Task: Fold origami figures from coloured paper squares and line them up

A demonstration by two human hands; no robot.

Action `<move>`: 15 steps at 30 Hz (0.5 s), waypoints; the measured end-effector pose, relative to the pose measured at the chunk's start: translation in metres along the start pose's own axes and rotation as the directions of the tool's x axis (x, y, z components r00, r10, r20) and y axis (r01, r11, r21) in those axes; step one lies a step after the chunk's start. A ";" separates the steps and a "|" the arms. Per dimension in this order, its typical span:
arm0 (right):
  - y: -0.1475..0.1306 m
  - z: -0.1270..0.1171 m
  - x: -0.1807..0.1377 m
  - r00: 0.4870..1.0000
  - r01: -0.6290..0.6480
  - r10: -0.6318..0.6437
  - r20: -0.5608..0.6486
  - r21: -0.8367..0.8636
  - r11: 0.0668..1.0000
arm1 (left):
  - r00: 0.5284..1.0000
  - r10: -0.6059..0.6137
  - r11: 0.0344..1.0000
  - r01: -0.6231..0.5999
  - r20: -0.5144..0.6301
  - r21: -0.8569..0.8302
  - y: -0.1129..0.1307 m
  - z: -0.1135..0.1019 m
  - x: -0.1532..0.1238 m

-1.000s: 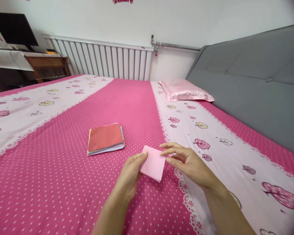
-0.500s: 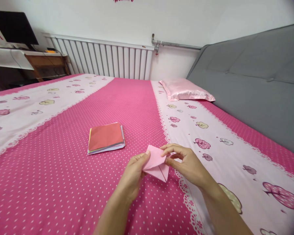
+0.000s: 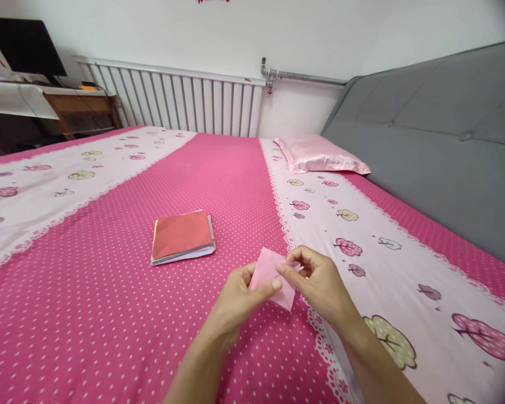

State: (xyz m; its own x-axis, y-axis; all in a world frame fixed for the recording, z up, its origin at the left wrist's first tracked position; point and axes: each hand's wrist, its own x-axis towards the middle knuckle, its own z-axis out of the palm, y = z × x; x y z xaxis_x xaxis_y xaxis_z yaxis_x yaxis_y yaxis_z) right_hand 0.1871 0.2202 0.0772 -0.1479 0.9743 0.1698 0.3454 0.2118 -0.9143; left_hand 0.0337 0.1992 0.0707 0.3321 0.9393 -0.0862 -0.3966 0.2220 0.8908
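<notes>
A small pink sheet of folded origami paper [image 3: 266,266] is held between both hands above the bed. My left hand [image 3: 238,295] grips it from the left, thumb lying across its front and the other fingers behind it. On the right, my right hand [image 3: 315,279] pinches the paper's right corner between thumb and fingers. Part of the paper is covered by the two thumbs. Left of the hands, a stack of coloured paper [image 3: 182,234] rests on the bed, a red sheet on top and yellow and lilac edges showing beneath.
The bedspread [image 3: 109,269] is pink with white dots and tree-printed bands. A pink pillow [image 3: 320,154] lies by the grey headboard [image 3: 437,129]. Behind the bed are a white radiator [image 3: 172,101], a pipe [image 3: 307,77] and a desk [image 3: 79,106] with a monitor [image 3: 25,47].
My left thumb has slid from the paper's upper left edge across its front. My right thumb now presses on its face near the right corner. The paper has shifted slightly right.
</notes>
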 end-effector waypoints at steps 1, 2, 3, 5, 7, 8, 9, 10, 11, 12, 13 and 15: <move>0.000 0.000 0.000 1.000 -0.001 0.001 -0.012 0.021 1.000 | 1.000 0.005 1.000 -0.005 -0.010 0.023 0.000 0.000 0.000; -0.001 0.000 0.000 1.000 -0.004 0.006 -0.022 0.053 0.999 | 1.000 0.010 0.999 -0.009 -0.029 0.039 -0.001 0.000 0.001; -0.001 0.000 0.000 1.000 -0.011 0.014 -0.027 0.096 0.995 | 0.999 0.014 0.999 -0.012 -0.045 0.053 -0.002 0.000 0.001; -0.001 -0.001 0.001 0.999 -0.038 0.043 -0.020 0.201 0.979 | 0.998 0.024 0.997 -0.020 -0.054 0.076 -0.004 -0.001 0.002; -0.001 -0.003 0.002 0.997 -0.072 0.076 0.000 0.298 0.952 | 0.998 0.026 0.997 -0.022 -0.050 0.077 -0.005 -0.002 0.003; 0.000 -0.004 0.003 0.996 -0.087 0.089 0.010 0.337 0.938 | 0.998 0.022 0.997 -0.018 -0.053 0.070 -0.005 -0.002 0.003; 0.000 -0.004 0.003 0.995 -0.098 0.099 0.017 0.368 0.925 | 0.998 0.017 0.998 -0.013 -0.061 0.061 -0.005 -0.002 0.003; 0.000 -0.005 0.003 0.994 -0.107 0.107 0.023 0.392 0.914 | 0.997 0.012 0.999 -0.008 -0.072 0.050 -0.004 -0.002 0.003; 0.000 -0.006 0.003 0.993 -0.115 0.113 0.030 0.412 0.904 | 0.996 0.009 0.999 -0.006 -0.085 0.038 -0.004 -0.002 0.003; -0.001 -0.006 0.003 0.992 -0.123 0.119 0.036 0.426 0.896 | 0.995 0.008 1.000 -0.006 -0.097 0.025 -0.003 -0.001 0.003; -0.001 -0.006 0.003 0.991 -0.133 0.126 0.045 0.433 0.892 | 0.994 0.008 1.000 -0.007 -0.107 0.013 -0.003 -0.001 0.003; -0.002 -0.006 0.003 0.989 -0.145 0.134 0.056 0.435 0.888 | 0.993 0.012 1.000 -0.013 -0.118 -0.010 -0.003 -0.001 0.003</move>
State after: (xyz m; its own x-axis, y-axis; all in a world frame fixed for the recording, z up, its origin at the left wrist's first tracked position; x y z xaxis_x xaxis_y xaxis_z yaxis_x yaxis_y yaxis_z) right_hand 0.1918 0.2229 0.0822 -0.1519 0.9881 0.0245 -0.0751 0.0131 -0.9971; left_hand 0.0351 0.2021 0.0675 0.2238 0.9662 -0.1278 -0.4094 0.2122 0.8873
